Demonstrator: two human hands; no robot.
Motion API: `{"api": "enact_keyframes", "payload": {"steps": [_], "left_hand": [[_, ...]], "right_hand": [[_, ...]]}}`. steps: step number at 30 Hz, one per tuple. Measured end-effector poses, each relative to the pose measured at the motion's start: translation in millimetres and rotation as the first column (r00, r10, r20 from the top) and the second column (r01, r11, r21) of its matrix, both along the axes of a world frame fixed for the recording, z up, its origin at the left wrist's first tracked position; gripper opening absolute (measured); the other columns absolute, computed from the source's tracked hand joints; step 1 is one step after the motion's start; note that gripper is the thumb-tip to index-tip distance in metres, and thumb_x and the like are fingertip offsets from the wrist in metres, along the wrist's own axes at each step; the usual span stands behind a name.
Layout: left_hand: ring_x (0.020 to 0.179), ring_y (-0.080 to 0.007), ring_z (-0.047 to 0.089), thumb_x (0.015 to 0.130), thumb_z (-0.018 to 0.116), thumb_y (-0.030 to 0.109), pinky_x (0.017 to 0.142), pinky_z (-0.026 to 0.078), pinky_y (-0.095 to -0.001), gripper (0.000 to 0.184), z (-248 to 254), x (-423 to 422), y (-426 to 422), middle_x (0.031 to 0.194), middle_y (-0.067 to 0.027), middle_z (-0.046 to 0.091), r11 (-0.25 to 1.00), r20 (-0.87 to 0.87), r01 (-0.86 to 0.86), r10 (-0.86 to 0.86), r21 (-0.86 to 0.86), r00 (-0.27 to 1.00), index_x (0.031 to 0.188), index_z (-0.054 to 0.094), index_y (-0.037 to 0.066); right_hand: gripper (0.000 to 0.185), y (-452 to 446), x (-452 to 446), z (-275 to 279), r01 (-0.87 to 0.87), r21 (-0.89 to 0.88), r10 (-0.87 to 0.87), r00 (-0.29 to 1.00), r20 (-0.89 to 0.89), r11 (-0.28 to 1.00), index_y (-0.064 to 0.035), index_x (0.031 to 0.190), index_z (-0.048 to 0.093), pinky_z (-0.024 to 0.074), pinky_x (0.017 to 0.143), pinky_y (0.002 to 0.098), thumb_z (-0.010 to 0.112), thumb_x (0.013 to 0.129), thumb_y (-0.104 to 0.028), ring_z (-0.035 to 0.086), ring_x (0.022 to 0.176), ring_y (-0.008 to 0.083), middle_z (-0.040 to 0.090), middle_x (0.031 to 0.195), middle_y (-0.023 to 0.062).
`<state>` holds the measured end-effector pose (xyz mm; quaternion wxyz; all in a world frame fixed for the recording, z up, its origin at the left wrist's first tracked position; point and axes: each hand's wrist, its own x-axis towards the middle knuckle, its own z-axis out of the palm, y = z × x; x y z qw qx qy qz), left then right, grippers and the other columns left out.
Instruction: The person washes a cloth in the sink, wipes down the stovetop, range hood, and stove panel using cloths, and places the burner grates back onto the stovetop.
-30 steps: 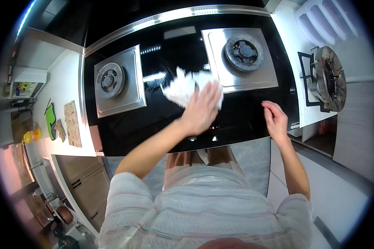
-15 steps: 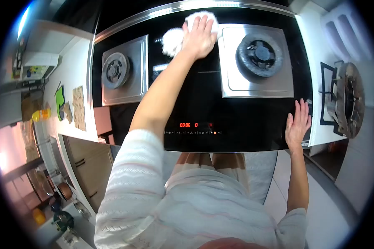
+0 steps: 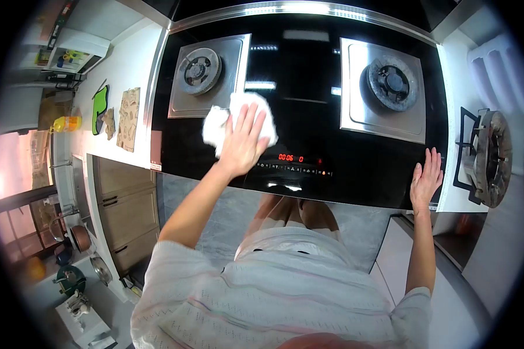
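Observation:
My left hand (image 3: 241,145) lies flat on a white fluffy cloth (image 3: 215,125), its fingers stretched out and pressing the cloth down. The cloth rests on the black glass cooktop (image 3: 297,125), at the front corner of the left steel burner plate (image 3: 177,104). Part of the cloth is hidden under the hand. Near the cooktop's front right corner, my right hand (image 3: 427,179) rests with straight fingers on the glass and holds nothing. The right burner (image 3: 392,82) sits on its own steel plate (image 3: 355,110), behind that hand.
A red lit display (image 3: 290,157) is right of the cloth. On the counter to the left lie a patterned brown cloth (image 3: 129,119), a green item (image 3: 100,109) and a yellow bottle (image 3: 66,124). A round metal burner part with a black stand (image 3: 490,157) is at the right.
My left hand and the white cloth have moved from the back middle of the cooktop toward its front left. My right hand stays at the front right corner. The view has shifted.

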<state>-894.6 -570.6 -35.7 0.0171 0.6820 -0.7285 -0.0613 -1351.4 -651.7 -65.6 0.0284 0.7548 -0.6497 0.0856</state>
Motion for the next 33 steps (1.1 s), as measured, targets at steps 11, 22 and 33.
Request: {"api": "enact_keyframes", "payload": {"steps": [11, 22, 33], "left_hand": [[0.134, -0.0357, 0.020, 0.091, 0.042, 0.035, 0.104, 0.020, -0.0538, 0.056, -17.2, 0.6, -114.2, 0.145, -0.0187, 0.021, 0.985, 0.067, 0.059, -0.048, -0.164, 0.997, 0.136, 0.031, 0.005], [0.136, -0.0343, 0.016, 0.092, 0.031, 0.045, 0.106, 0.017, -0.0516, 0.060, -37.8, -70.5, -203.6, 0.147, -0.0172, 0.018, 0.982, 0.143, 0.041, -0.015, -0.183, 0.990, 0.141, 0.025, 0.010], [0.136, -0.0273, 0.018, 0.084, 0.054, 0.027, 0.106, 0.016, -0.0568, 0.060, 9.0, 6.7, 46.9, 0.146, -0.0093, 0.024, 0.998, -0.136, -0.055, 0.055, 0.001, 0.989, 0.137, 0.031, 0.008]], "right_hand": [[0.045, -0.7, 8.2, 4.1, 0.008, 0.015, -0.007, 0.998, -0.057, 1.000, -0.0109, 0.136, 0.034, 0.0173, 0.106, 0.0496, 0.037, 0.093, -0.024, 0.020, 0.135, 0.0251, 0.027, 0.145, 0.0068], [0.045, 0.1, 4.9, 1.8, -0.008, -0.031, 0.008, 1.000, 0.009, 0.999, -0.0133, 0.134, 0.037, 0.0182, 0.105, 0.0491, 0.040, 0.092, -0.027, 0.023, 0.134, 0.0249, 0.031, 0.143, 0.0061], [0.045, -2.7, -6.4, -10.6, -0.015, -0.047, 0.012, 0.998, -0.057, 0.999, -0.0164, 0.135, 0.037, 0.0185, 0.105, 0.0497, 0.035, 0.094, -0.034, 0.024, 0.134, 0.0234, 0.031, 0.143, 0.0041]]}}
